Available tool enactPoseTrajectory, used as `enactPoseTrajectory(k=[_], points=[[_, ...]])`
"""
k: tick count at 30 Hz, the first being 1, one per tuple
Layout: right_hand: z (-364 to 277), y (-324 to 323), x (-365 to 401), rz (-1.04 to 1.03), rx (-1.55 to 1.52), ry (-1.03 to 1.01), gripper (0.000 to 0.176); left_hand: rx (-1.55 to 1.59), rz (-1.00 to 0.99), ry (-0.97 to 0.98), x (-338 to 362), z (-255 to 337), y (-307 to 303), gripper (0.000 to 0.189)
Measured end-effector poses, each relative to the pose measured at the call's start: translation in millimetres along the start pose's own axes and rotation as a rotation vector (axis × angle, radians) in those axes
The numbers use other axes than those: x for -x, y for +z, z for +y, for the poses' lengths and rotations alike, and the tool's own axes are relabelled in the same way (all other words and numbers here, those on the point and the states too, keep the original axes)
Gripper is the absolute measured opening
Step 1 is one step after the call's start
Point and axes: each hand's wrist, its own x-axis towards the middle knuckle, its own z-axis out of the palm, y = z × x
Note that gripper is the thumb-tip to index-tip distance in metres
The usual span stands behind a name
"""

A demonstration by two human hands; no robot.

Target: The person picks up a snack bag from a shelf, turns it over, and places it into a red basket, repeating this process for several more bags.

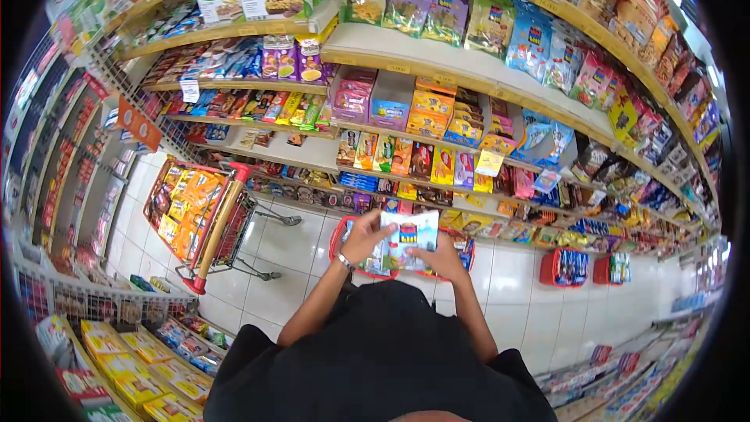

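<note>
Single head-worn cam, wide fisheye, round picture with black corners. Looks forward and steeply down from above the wearer's dark shirt [383,359], which is nearest and fills bottom centre. Left hand [363,238], right hand [444,258] and packet [422,228] sit close, just below mid-frame. Tiled floor [508,297] lies farther below, seen from overhead. Facing shelf [516,94] spans the top, slightly farther out, bending down the right side. Cart [187,215] falls left of centre, seen from above. More racks [125,359] edge in at lower left, strongly warped.
</note>
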Motion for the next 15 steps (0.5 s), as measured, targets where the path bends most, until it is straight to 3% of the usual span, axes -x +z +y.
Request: enactPoseTrajectory(k=[2, 8, 15], points=[[13.1, 11.6, -10.6, 0.156, -0.098, 0.035, 0.033, -0.055, 0.076, -0.046, -7.8, 25.7, -11.1, 0.025], [-23.7, 46.6, -30.9, 0.312, -0.23, -0.021, 0.029, -0.055, -0.059, -0.091, -34.2, 87.1, -38.1, 0.034], [-35.7, 78.1, -36.5, 0.399, -0.161, -0.007, 0.035, -0.093, -0.144, -0.028, -49.2, 79.5, -67.3, 0.021]])
